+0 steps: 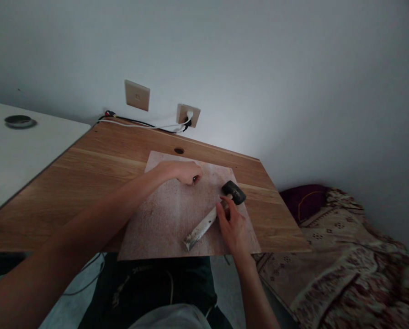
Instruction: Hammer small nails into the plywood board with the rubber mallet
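Note:
My right hand (232, 224) grips a mallet by its worn, pale handle (202, 229), close to the black head (234, 192). The mallet lies slantwise over a thin, reddish-beige board (166, 219), its handle end towards me. Farther back, above the same board, my left hand (188, 172) is closed. A small shiny, dark bit shows at its fingers, too small to name. The rest of what that hand may hold is hidden by the fingers.
The board rests on a wooden desk (98, 169) against the wall. A white table (22, 151) adjoins it on the left. Cables (146, 125) run along the back to a socket (189, 114). A bed with a patterned cover (327, 256) stands at the right.

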The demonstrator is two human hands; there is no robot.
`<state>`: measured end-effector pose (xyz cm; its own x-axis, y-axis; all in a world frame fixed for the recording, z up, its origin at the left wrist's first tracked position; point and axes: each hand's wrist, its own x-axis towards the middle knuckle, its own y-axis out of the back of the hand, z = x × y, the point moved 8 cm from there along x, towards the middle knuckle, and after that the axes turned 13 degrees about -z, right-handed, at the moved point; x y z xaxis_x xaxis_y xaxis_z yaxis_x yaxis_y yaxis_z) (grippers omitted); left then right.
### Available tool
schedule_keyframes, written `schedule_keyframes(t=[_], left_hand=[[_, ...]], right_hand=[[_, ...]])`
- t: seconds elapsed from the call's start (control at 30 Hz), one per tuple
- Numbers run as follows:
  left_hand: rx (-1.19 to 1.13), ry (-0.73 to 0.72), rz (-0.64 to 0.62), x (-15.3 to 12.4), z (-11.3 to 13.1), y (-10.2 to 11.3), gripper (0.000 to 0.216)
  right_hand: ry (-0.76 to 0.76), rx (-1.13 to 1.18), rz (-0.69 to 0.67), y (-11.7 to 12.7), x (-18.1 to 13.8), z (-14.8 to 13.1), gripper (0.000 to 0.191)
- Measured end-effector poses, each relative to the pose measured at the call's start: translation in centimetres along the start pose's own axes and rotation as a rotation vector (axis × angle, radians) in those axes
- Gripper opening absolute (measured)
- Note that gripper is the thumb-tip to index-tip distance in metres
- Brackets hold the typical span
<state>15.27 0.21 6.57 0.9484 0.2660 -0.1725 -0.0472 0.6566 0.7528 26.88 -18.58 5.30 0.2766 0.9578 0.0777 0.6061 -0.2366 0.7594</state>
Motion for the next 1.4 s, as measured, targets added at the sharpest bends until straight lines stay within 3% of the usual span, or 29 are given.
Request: schedule_keyframes(t=[0.17, 0.43, 0.67, 0.93, 1.4], left_hand=[[-0.022, -0.03, 0.017, 0.4, 0.4, -0.4, 0.024], [-0.111, -0.057, 0.006, 0.6, 0.6, -0.9, 0.029], [-0.037, -0.061, -0.022, 0.2, 1.3, -0.8, 0.026], [0.279, 0.002, -0.153, 0.2, 1.9, -1.4, 0.022], [0.273, 0.035, -0.195, -0.1, 2.2, -1.4, 0.022]], right_hand=[[0.029, 0.027, 0.058, -0.5, 0.1, -0.2, 0.037], [0.07, 0.055, 0.008, -0.6, -0.2, -0.3, 0.035], [0.173, 0.022, -0.03, -1.7, -0.1, -1.0, 0.041], [0.204, -0.009, -0.029, -1.8, -0.2, -1.0, 0.041], [0.236, -0.009, -0.013, -1.8, -0.2, -1.0, 0.039]])
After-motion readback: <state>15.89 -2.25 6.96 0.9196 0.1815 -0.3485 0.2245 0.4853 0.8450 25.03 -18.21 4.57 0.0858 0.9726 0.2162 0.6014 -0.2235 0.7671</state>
